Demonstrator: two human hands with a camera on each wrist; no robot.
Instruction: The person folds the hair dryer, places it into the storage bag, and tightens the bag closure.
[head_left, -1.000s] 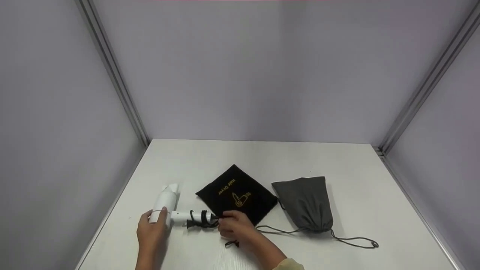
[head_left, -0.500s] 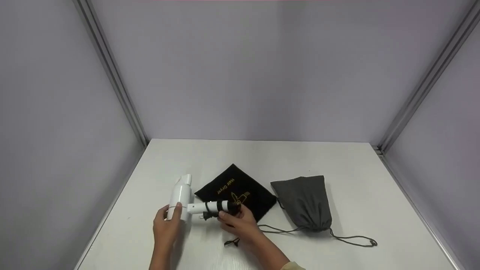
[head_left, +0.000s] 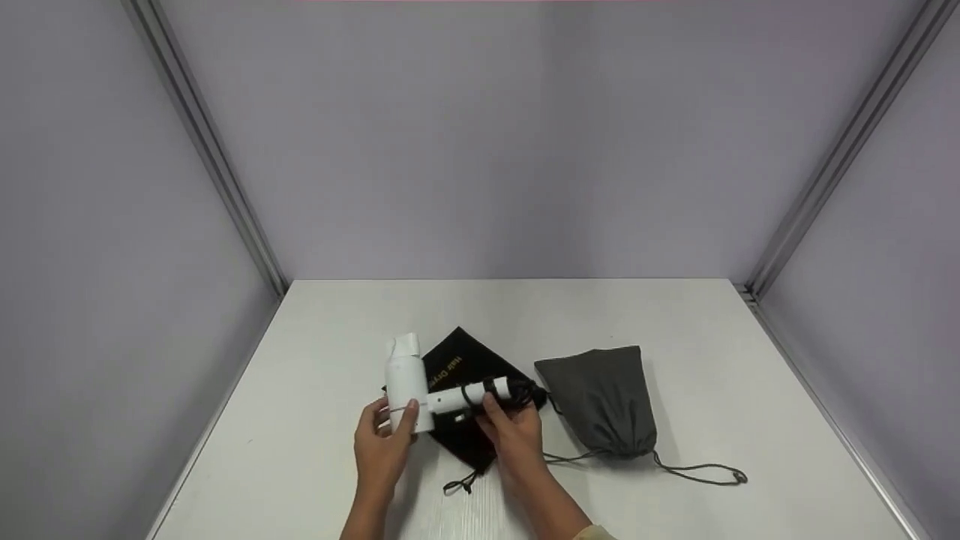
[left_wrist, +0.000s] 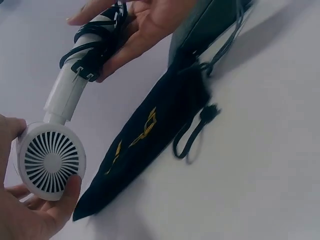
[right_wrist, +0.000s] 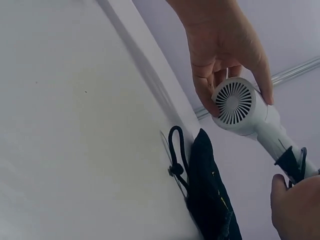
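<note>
A white hair dryer (head_left: 409,382) is held just above the table, over a flat black drawstring bag (head_left: 469,439) with gold print. My left hand (head_left: 384,439) grips the dryer's round rear end, where the grille (left_wrist: 50,162) shows. My right hand (head_left: 511,424) holds the dryer's handle (head_left: 465,396), which has a black cord (left_wrist: 95,47) wound round it. The thumb lies on top and the fingers underneath. In the right wrist view the dryer (right_wrist: 240,107) hangs over the black bag (right_wrist: 210,200).
A grey drawstring bag (head_left: 600,401) lies to the right of the black one, and its cord (head_left: 697,472) trails toward the table's front right. The black bag's knotted drawstring (left_wrist: 195,135) lies near the front. Grey walls enclose the white table (head_left: 300,450) on three sides.
Both hands have carried the hair dryer to the right, from the bare table left of the black bag to over that bag. The bags have not moved.
</note>
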